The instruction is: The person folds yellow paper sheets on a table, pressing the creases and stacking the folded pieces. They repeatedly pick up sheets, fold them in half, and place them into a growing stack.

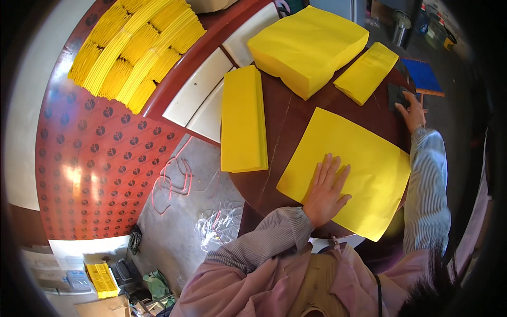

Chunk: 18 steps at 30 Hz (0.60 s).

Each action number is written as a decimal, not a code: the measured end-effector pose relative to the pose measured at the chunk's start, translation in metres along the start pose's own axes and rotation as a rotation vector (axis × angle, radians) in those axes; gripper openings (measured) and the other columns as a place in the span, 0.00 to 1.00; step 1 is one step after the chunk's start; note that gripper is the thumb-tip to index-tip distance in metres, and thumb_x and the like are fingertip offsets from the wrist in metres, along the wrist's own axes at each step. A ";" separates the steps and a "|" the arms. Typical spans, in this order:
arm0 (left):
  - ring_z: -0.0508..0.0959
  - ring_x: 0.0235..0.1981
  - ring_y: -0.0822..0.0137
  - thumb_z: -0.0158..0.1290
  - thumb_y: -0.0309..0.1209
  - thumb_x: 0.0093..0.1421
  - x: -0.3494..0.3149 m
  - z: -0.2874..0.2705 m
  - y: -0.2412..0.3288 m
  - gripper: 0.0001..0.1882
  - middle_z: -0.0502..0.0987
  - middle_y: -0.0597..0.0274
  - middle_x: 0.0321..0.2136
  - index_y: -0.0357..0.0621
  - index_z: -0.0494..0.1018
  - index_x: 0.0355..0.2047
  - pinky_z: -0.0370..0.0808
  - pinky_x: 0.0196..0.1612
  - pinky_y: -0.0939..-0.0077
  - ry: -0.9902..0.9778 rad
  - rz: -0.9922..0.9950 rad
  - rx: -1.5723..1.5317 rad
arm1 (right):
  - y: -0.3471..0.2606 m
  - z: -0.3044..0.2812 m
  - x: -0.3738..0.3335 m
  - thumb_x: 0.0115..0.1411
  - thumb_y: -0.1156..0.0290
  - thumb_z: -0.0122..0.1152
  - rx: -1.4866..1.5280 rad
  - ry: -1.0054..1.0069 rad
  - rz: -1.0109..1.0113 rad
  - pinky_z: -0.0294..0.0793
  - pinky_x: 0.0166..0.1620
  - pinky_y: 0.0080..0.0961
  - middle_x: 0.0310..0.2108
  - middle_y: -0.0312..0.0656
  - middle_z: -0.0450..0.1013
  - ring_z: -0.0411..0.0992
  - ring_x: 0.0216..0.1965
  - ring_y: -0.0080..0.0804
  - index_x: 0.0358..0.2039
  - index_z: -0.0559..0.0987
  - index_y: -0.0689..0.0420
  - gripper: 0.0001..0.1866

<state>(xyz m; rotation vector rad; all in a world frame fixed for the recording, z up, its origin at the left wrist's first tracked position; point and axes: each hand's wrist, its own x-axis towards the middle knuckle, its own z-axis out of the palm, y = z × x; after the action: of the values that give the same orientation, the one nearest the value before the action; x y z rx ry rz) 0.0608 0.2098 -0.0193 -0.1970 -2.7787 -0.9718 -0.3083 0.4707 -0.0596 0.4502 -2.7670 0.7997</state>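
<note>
A large yellow sheet (364, 164), paper or cloth I cannot tell, lies flat on the dark brown round table (285, 121) in front of me. My left hand (325, 193) rests palm down on its left part, fingers stretched out. At the table's right edge, beyond the sheet, my right hand (413, 112) has its thumb and fingers closed on a dark grey rectangular pad (395, 96). Left of the sheet is a tall folded yellow stack (243, 121). Behind it stand a big block of yellow sheets (309, 45) and a smaller folded yellow bundle (367, 73).
Many folded yellow bundles (134, 47) are piled on a red patterned board (105, 142) at the left. White drawers (198, 95) border the table. Tangled clear strips (219, 224) and pink cord (166, 179) lie on the floor. A blue panel (422, 75) stands beyond my right hand.
</note>
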 end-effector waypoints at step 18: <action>0.61 0.72 0.37 0.60 0.46 0.67 0.049 0.015 -0.089 0.30 0.67 0.40 0.68 0.50 0.71 0.66 0.56 0.73 0.39 0.160 0.293 0.201 | -0.133 -0.054 -0.391 0.73 0.70 0.59 1.038 0.115 0.631 0.79 0.53 0.28 0.54 0.38 0.69 0.73 0.49 0.26 0.70 0.65 0.52 0.27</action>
<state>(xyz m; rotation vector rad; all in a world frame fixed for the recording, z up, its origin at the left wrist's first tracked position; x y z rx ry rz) -0.0053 0.1532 -0.0740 -0.4582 -2.5831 -0.6066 0.1079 0.4822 -0.0672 -0.3589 -2.1511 2.2941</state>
